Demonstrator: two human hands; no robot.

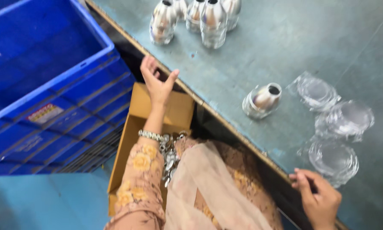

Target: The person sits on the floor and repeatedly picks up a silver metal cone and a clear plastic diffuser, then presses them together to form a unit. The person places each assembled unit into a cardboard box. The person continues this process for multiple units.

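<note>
Head view, looking down: the left hand (157, 83) hangs in the air with fingers spread and nothing in it, above the open brown cardboard box (134, 127) that sits beside the table's edge. The right hand (321, 200) rests on the near edge of the grey-green metal table (251, 55), fingers curled over the rim, gripping nothing else.

Nearest the hands lies 1 shiny silver bell-shaped metal shell (262, 101), tipped on its side, well apart from both hands. At the far edge stand at least 4 more upright silver shells (191, 19) in a tight cluster. Just beyond the right hand sit 3 clear glass jars in thin plastic wrap (334, 127).

The tipped shell looks light, stiff and slick, I judge; it could roll, so the narrow neck seems the surest hold. The wrapped jars look fragile and slippery.

Room is tight on the left: a large blue plastic crate (42, 85) crowds the box, and the table's edge runs diagonally between the hands. The table's middle offers open space.
</note>
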